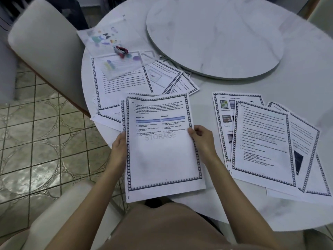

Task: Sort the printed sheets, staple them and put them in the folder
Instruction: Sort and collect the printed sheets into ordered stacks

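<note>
While left hand (118, 150) and right hand (201, 139) grip sheets (162, 156), stapler (121, 50) beyond

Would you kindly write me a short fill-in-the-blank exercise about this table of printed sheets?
1. The left hand and right hand grip the held sheets, whose grey watermark reads ____.
2. The stapler lying on the clear folder is ____ in colour.
3. The raised turntable on the table is ____ in shape.

Missing words: STORAGE; red; round.
</note>
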`<move>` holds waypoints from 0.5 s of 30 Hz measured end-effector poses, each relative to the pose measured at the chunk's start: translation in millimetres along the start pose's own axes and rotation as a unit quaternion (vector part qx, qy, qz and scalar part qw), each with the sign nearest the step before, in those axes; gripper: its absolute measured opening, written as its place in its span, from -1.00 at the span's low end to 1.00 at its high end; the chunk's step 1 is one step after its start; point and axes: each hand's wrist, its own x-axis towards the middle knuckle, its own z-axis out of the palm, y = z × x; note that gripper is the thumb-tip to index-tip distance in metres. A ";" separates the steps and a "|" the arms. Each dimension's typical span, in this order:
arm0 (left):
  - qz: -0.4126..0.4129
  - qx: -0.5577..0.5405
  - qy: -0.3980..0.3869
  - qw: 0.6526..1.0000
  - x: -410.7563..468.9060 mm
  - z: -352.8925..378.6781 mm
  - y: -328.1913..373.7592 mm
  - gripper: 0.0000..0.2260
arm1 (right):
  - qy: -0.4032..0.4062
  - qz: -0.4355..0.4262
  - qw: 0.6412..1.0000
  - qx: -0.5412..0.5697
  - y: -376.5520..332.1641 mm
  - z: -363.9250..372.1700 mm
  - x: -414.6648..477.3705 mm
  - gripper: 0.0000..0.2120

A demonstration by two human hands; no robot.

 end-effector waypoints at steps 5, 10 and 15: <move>-0.044 -0.017 0.010 0.999 -0.3 6.5 -1.0 -0.53 | 0.014 0.005 1.000 -0.022 6.5 1.1 1.1 -0.88; 0.013 0.030 -0.003 0.999 0.1 2.6 -7.8 -0.67 | 0.019 0.007 1.000 -0.023 9.1 4.5 0.2 -0.86; 0.062 0.095 0.012 0.993 0.7 0.9 -13.1 -0.70 | 0.067 0.005 0.998 0.010 6.7 -12.5 5.7 -0.85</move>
